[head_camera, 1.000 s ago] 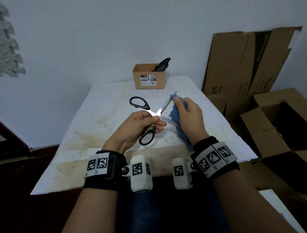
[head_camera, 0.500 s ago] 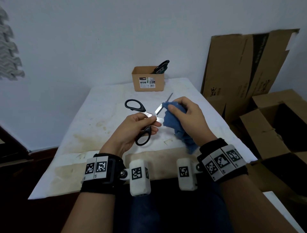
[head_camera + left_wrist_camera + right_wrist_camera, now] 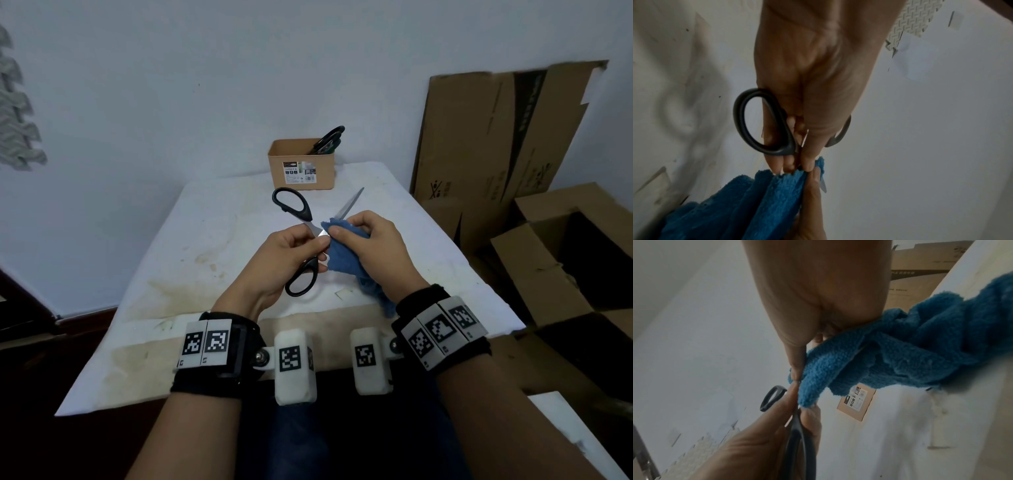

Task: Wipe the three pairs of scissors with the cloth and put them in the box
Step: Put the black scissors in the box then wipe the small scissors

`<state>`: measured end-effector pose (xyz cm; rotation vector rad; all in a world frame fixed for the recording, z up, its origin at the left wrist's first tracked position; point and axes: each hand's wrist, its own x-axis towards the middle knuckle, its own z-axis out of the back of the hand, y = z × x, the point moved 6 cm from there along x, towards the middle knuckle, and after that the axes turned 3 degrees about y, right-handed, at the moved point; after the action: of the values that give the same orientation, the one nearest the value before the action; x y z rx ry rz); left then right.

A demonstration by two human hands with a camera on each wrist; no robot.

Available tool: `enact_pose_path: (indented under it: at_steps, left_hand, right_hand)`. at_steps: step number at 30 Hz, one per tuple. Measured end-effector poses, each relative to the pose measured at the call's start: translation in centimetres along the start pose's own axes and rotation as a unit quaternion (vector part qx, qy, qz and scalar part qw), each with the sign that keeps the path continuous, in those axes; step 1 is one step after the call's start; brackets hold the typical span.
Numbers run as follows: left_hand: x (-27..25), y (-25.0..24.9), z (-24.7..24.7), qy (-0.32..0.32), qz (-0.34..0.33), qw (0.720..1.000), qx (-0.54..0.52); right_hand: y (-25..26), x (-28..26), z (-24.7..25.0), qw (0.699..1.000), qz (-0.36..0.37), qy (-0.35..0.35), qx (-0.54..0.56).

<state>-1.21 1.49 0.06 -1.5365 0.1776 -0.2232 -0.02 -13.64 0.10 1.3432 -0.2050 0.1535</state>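
Black handles (image 3: 328, 139) already poke out of the small cardboard box (image 3: 301, 163) at the far end of the surface (image 3: 212, 219), so I judge two pairs are wiped and stowed, though I can't count them surely; the last pair still needs finishing and boxing. My left hand (image 3: 277, 263) pinches the open scissors (image 3: 297, 240) near the pivot, above the surface, smooth black plastic loops and bright steel blades splayed. My right hand (image 3: 373, 246) clamps the fluffy blue cloth (image 3: 342, 253) round one blade's base.
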Motion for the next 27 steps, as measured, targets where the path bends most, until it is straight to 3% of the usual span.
enact_pose_path:
  at_steps: [13,18,27]
  left_hand:
    - [0.1,0.0,0.3,0.018,-0.001,0.998,0.052]
    - [-0.3,0.2,0.0,0.032,0.012,0.998,0.052]
    - [-0.2,0.1,0.9,0.000,0.029,0.999,0.016]
  right_hand:
    - [0.1,-0.1,0.3,1.000,-0.004,-0.008,-0.008]
    - [-0.2,0.5,1.8,0.998,0.015,-0.069,-0.005]
    - [-0.8,0.7,3.6,0.984,0.002,-0.128,0.122]
